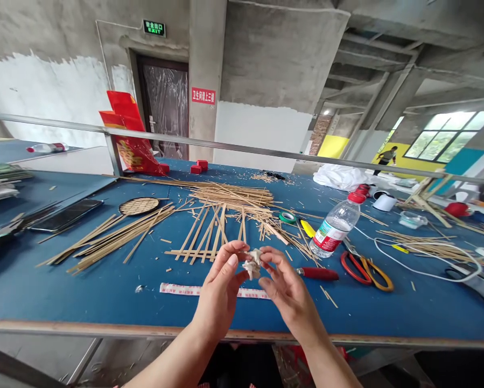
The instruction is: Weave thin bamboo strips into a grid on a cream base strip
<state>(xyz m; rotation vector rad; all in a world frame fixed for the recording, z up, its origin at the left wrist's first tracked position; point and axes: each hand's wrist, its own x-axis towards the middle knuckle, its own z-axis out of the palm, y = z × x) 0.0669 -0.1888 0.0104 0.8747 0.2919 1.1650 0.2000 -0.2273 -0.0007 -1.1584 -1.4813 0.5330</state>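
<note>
1. Head view, hands: the left hand and right hand meet above the near edge of the blue counter, fingertips of both pinched on a small crumpled white wad.
2. Head view, handling: the wad looks light, soft and easily torn; a gentle pinch at its outer folds probably suits it best.
3. Head view, surroundings: bamboo strips lie beyond, a water bottle and scissors to the right, a printed paper strip just below the hands.
</note>
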